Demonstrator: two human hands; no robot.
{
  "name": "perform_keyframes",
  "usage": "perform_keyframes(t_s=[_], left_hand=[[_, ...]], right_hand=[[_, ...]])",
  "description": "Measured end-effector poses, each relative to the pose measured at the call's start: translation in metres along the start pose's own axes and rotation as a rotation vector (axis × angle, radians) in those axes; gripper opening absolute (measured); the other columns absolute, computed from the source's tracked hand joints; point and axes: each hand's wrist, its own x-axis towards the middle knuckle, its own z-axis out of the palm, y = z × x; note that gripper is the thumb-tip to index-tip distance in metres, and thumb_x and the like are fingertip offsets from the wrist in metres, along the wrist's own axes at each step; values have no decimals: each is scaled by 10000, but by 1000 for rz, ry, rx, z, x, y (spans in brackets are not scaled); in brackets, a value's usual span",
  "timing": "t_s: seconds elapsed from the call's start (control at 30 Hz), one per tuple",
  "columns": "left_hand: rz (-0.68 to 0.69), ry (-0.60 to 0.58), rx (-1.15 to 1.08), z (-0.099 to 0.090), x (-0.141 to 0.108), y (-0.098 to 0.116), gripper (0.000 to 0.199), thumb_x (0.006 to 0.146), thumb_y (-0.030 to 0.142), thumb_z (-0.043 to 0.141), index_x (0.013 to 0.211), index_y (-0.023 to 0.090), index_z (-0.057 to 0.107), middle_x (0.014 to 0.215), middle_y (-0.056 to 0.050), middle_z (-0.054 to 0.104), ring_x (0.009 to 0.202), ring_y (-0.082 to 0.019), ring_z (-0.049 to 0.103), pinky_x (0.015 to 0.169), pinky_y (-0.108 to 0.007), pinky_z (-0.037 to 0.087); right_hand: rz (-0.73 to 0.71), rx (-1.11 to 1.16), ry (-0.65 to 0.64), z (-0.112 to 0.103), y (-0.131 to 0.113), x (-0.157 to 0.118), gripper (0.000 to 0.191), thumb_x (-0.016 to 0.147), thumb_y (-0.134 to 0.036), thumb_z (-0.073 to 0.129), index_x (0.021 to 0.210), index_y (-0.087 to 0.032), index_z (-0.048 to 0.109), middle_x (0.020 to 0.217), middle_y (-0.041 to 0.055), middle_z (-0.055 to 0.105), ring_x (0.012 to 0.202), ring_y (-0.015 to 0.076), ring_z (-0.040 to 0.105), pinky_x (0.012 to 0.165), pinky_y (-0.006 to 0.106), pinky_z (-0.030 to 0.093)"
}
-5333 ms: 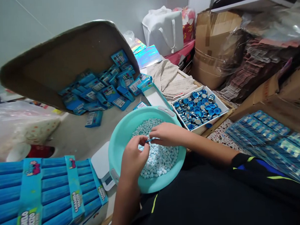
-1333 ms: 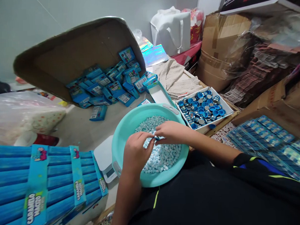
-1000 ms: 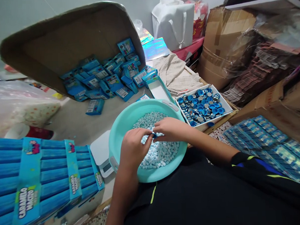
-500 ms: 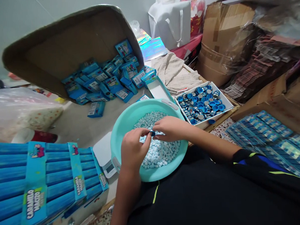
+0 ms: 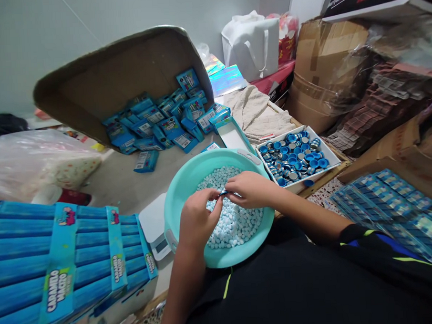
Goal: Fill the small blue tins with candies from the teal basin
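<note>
A turquoise basin point(image 5: 181, 182) holds many small pale blue candies point(image 5: 236, 225). Above them, my left hand point(image 5: 200, 215) and my right hand point(image 5: 251, 189) meet, both pinching a small round blue tin point(image 5: 223, 193) between the fingertips. The tin is seen nearly edge-on, and its contents are hidden. Right behind the basin, a white box point(image 5: 326, 150) contains many small blue and silver round tins point(image 5: 294, 154). One more blue tin lies just outside its front edge.
Small blue cartons point(image 5: 171, 128) lie in and before a tipped brown container point(image 5: 118, 61). A white scale point(image 5: 156, 222) touches the basin's left. Blue display boxes point(image 5: 62, 259) stand front left, packed trays point(image 5: 392, 192) at right. A cloth point(image 5: 253, 110) lies behind.
The view has shifted slightly, so the scene sits lower and further right. The tin between my fingers has tilted to a flatter, edge-on angle; both hands still hold it.
</note>
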Motion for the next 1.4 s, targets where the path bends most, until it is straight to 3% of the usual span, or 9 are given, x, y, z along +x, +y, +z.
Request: perform_keyframes(t_s=[0.23, 0.7, 0.93, 1.17, 1.27, 1.4], left_hand=[[-22, -28, -17, 0, 0, 3, 82, 923, 244, 640, 995, 204, 637, 864, -14, 723, 825, -177, 696, 649, -272, 503], [-39, -91, 9, 3, -2, 3, 97, 918, 224, 634, 1013, 224, 617, 878, 9, 730, 827, -179, 682, 696, -296, 464], [-93, -99, 82, 1, 0, 11, 32, 903, 240, 616, 901, 217, 594, 825, 9, 699, 771, -181, 646, 708, -305, 414], [-256, -269, 169, 4, 3, 15, 106, 902, 276, 582, 817, 214, 575, 812, -1, 678, 738, -172, 598, 641, -291, 317], [-262, -348, 205, 4, 4, 15, 199, 939, 296, 527, 764, 210, 568, 781, -11, 665, 709, -168, 564, 626, -299, 273], [-234, -367, 220, 4, 4, 14, 264, 958, 294, 494, 721, 202, 561, 775, -23, 656, 715, -165, 542, 637, -306, 266]], right_hand=[[19, -41, 18, 2, 0, 1, 222, 985, -271, 511, 875, -162, 671, 871, 50, 699, 719, 155, 556, 627, 324, 274], [5, -74, 19, 5, 0, 3, 279, 965, -261, 543, 796, -146, 732, 836, 65, 719, 674, 147, 558, 617, 308, 284], [-9, -53, 21, 2, -2, 3, 272, 946, -229, 550, 762, -159, 739, 804, 72, 715, 663, 166, 556, 640, 319, 337], [12, -92, -37, 5, 0, 5, 264, 931, -250, 569, 766, -163, 757, 796, 74, 719, 661, 177, 568, 624, 313, 347], [6, -103, -35, 6, 0, 6, 273, 936, -260, 565, 772, -159, 759, 810, 80, 732, 663, 176, 576, 616, 310, 342], [-4, -108, -35, 6, 1, 5, 271, 934, -245, 561, 781, -137, 757, 825, 89, 735, 670, 178, 582, 617, 310, 337]])
